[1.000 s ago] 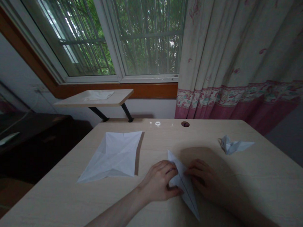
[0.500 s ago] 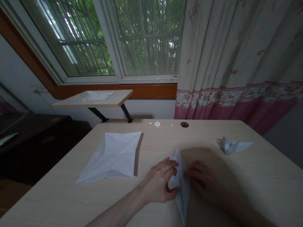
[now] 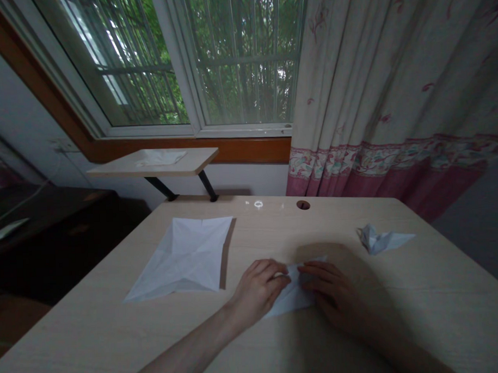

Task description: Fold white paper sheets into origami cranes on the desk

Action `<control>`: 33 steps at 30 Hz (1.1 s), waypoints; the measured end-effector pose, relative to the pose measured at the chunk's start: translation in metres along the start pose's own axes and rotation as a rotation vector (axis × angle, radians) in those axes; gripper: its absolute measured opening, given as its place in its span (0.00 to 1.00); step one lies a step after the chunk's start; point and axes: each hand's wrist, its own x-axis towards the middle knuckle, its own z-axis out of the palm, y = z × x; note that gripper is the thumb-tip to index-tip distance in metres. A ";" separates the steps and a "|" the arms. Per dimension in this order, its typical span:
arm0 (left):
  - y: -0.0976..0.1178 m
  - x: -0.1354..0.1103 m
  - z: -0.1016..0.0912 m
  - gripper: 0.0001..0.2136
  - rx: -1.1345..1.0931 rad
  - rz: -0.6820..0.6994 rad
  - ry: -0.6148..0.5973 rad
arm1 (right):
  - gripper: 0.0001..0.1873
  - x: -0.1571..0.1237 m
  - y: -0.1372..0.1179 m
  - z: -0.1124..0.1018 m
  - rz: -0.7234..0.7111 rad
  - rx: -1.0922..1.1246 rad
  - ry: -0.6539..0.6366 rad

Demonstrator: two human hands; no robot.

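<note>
A piece of folded white paper (image 3: 294,293) lies on the table between my two hands, turned so that its length runs sideways. My left hand (image 3: 261,292) pinches its left part, thumb and fingertips closed together. From the right, my right hand (image 3: 334,292) has its fingers together and pressed on the paper, covering much of that side. One pale tip shows just beyond the right fingers. Farther right sits a folded paper bird (image 3: 381,240). To the left is an unfolded, creased sheet of paper (image 3: 194,259).
The light wooden table (image 3: 115,343) has a round cable hole (image 3: 303,205) near its back edge. A small raised shelf (image 3: 129,164) at back left carries a crumpled white item (image 3: 162,157). Behind are a barred window (image 3: 244,61) and a patterned curtain (image 3: 376,84).
The folded paper, which stood lengthwise pointing away from me, has been turned sideways. My left thumb and fingers have closed together, and my right fingers now lie over the paper.
</note>
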 end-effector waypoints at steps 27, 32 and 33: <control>0.006 0.000 -0.001 0.08 -0.125 0.101 -0.077 | 0.22 0.005 -0.003 -0.004 0.041 0.028 -0.061; 0.007 0.001 -0.001 0.09 -0.129 0.086 -0.066 | 0.23 0.004 -0.005 -0.007 0.024 0.004 -0.125; 0.008 0.001 -0.002 0.08 -0.133 0.077 -0.065 | 0.23 0.004 -0.005 -0.007 0.032 0.000 -0.132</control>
